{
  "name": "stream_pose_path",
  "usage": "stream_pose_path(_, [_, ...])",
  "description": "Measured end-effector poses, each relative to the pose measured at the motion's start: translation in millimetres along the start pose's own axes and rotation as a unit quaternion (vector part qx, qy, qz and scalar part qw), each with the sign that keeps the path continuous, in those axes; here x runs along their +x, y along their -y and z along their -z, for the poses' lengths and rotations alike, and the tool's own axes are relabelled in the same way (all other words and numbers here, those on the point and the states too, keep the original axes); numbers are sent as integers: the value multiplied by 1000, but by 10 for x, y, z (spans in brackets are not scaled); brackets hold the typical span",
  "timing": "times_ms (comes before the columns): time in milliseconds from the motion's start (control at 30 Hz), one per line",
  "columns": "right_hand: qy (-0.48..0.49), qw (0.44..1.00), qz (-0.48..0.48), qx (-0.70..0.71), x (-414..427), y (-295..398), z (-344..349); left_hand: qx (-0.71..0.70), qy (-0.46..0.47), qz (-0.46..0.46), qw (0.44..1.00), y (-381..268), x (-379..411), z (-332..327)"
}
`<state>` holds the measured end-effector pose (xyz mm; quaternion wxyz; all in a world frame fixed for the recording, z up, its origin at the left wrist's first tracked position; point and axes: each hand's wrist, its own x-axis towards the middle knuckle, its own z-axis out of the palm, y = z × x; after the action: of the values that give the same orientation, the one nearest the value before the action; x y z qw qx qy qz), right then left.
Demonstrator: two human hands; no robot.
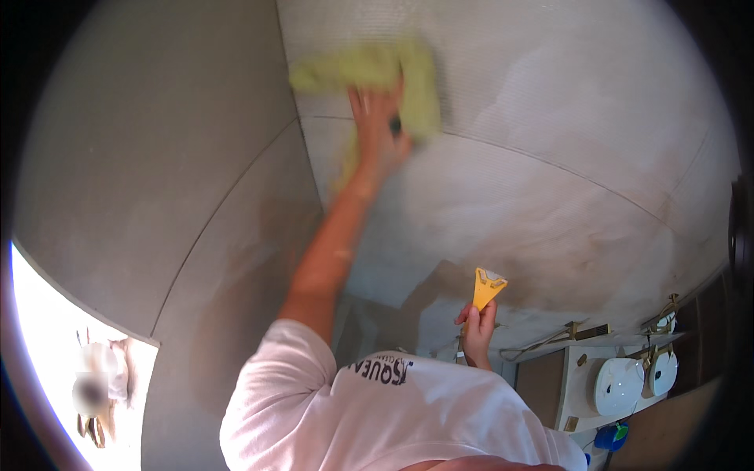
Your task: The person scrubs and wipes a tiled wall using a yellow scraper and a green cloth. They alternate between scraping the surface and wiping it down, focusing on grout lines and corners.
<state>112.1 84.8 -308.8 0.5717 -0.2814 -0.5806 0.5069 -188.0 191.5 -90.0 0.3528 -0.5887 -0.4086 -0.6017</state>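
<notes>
My left hand (377, 126) reaches far up and presses a yellow-green cloth (421, 88) against a pale, finely ribbed wall panel (530, 106), close to the inner corner. Motion blurs both hand and cloth. A small dark thing (395, 125) shows by the thumb; what it is cannot be made out. Lower down, my right hand (480, 329) grips a yellow scraper (489, 289) by its handle, the wide head with its metal blade pointing up. The scraper is held in front of the wall.
A smooth grey wall (171, 135) meets the ribbed one on the left. Through a bright opening (47, 353) at lower left another person (97, 377) is visible. On the right are a metal wall fixture (580, 331), a counter with white washbasins (618, 385), and a blue bucket (605, 438).
</notes>
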Motion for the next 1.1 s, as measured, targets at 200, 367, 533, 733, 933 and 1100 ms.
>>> stream_pose_path(200, [-23, 997, 19, -70, -20, 181, 280, -49, 143, 146, 978, -288, -1160, -42])
stream_pose_path(367, [-73, 994, 41, -76, -87, 264, 538, -103, -27, 75, 992, -337, 1227, -8])
stream_pose_path(533, [-149, 977, 95, -116, 54, 508, 590, 93, -54, -78, 991, -954, 1695, -399])
stream_pose_path(733, [-132, 967, 214, 31, 837, 1214, 322, -28, 256, 105, 961, -1063, -1068, -632])
stream_pose_path(933, [75, 962, 243, -96, 1774, 1429, -670, 105, 227, 284, 926, -502, -2130, -105])
stream_pose_path(1100, [26, 920, 319, -228, 2346, 2019, -1467, -15, 138, 418, 898, -350, -1579, 426])
